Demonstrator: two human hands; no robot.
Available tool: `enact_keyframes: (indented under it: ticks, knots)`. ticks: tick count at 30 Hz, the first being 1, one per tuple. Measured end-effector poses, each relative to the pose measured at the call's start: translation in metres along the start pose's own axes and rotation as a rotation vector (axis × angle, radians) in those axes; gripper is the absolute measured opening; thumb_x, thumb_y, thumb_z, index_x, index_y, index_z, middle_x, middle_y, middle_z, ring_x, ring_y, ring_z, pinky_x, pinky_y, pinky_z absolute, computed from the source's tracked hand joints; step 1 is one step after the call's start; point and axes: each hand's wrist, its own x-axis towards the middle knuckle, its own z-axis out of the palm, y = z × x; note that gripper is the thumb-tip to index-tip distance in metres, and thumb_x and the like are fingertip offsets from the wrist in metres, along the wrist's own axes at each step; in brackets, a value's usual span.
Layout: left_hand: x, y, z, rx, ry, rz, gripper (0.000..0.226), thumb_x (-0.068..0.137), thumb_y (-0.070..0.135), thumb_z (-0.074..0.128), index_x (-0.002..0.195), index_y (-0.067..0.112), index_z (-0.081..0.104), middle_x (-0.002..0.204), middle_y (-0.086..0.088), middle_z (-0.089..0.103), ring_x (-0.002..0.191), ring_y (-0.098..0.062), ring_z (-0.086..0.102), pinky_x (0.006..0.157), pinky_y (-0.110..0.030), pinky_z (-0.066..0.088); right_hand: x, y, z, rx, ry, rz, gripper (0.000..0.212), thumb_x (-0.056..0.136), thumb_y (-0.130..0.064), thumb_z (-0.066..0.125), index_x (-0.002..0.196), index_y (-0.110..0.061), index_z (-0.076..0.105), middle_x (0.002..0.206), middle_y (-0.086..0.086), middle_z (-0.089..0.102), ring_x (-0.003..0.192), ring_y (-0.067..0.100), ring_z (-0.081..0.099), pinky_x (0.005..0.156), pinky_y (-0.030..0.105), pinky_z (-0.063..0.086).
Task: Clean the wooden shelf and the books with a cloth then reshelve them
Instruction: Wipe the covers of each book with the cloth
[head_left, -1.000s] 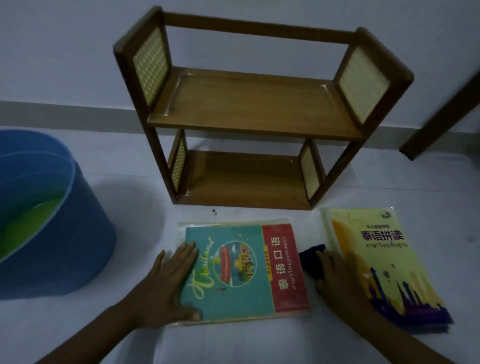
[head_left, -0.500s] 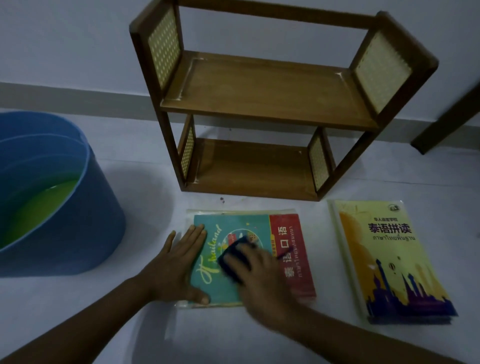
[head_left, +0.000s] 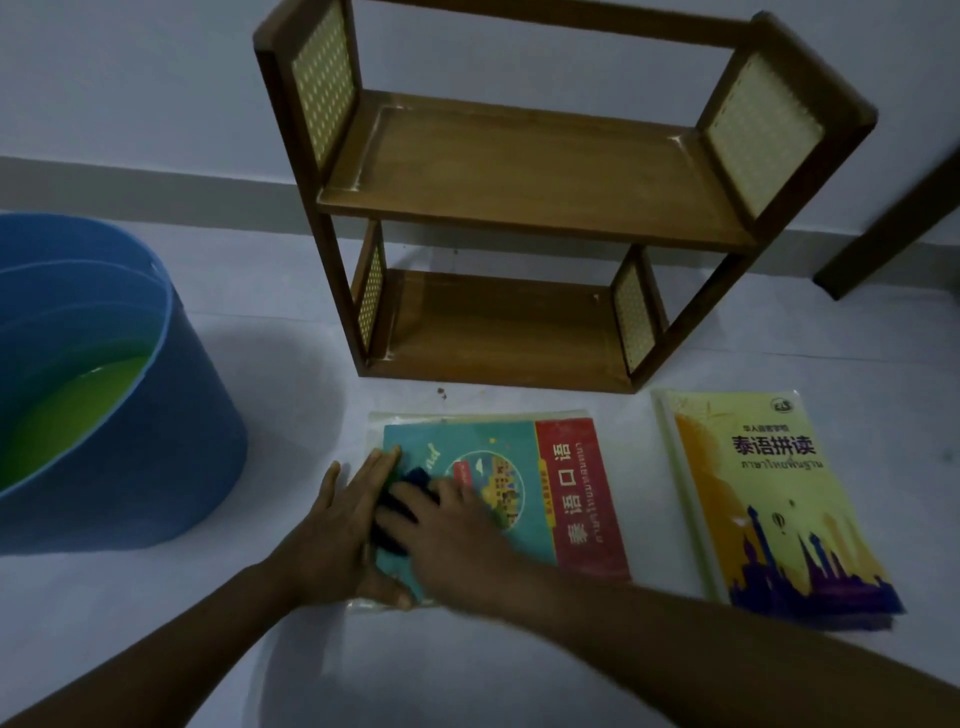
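A two-tier wooden shelf (head_left: 530, 171) with woven side panels stands bare against the wall. In front of it a teal and red book (head_left: 566, 483) in a clear sleeve lies flat on the floor. My left hand (head_left: 343, 525) lies flat on its left edge, fingers straight. My right hand (head_left: 457, 525) presses a dark blue cloth (head_left: 402, 506) onto the teal cover, right beside my left hand. A yellow book (head_left: 769, 493) with a purple skyline lies flat to the right.
A large blue tub (head_left: 171, 431) holding green liquid stands at the left, close to my left arm. A dark wooden leg (head_left: 893, 223) leans at the far right by the wall. The floor is pale and smooth.
My right hand has carried the cloth from the gap between the two books leftward across the teal cover to its left side. My left hand stays on the book.
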Motion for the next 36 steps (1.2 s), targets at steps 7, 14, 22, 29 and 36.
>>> enact_keyframes:
  ticks: [7,14,22,29,36]
  knots:
    - [-0.010,0.005,0.006,-0.058,0.003,0.010,0.135,0.056,0.087,0.061,0.140,0.039,-0.034,0.159,0.002,-0.012,0.147,-0.016,-0.011,0.115,-0.043,-0.017,0.013,0.081,-0.033,-0.070,0.023,0.530,0.076,0.078,-0.018,0.069,0.142,-0.028,0.030,0.149,0.008,0.027,0.127,0.043,0.031,0.103,0.052,0.031]
    - [0.004,0.004,0.000,0.044,-0.010,-0.026,0.143,0.052,0.093,0.053,0.144,0.022,-0.031,0.154,0.003,-0.021,0.142,-0.009,-0.021,0.114,-0.040,-0.021,-0.042,0.026,-0.001,0.023,-0.078,-0.086,0.061,0.082,-0.019,0.050,0.139,-0.034,0.037,0.148,0.001,0.036,0.115,0.037,0.045,0.096,0.046,0.037]
    - [-0.006,0.001,0.000,0.064,-0.031,-0.043,0.140,0.055,0.094,0.050,0.145,0.020,-0.027,0.158,0.001,-0.015,0.145,-0.015,-0.015,0.114,-0.040,-0.020,-0.091,0.080,-0.014,-0.048,0.219,0.520,0.051,0.083,-0.019,0.041,0.133,-0.029,0.050,0.142,0.006,0.045,0.102,0.035,0.055,0.087,0.044,0.051]
    - [0.004,0.014,0.004,0.118,-0.072,-0.015,0.137,0.057,0.091,0.051,0.150,0.014,-0.012,0.156,-0.002,-0.017,0.145,-0.020,-0.016,0.113,-0.042,-0.021,-0.128,0.081,-0.015,0.014,0.165,0.324,0.063,0.074,-0.010,0.060,0.131,-0.034,0.047,0.137,0.001,0.050,0.104,0.029,0.055,0.091,0.040,0.051]
    - [0.025,0.076,0.010,0.357,-0.138,0.125,0.120,0.065,0.091,0.039,0.153,0.019,0.001,0.156,-0.027,0.000,0.142,-0.046,-0.002,0.115,-0.062,0.008,-0.155,0.149,-0.021,-0.105,0.111,0.696,0.060,0.073,-0.014,0.069,0.129,-0.021,0.050,0.130,0.016,0.052,0.104,0.040,0.056,0.080,0.046,0.049]
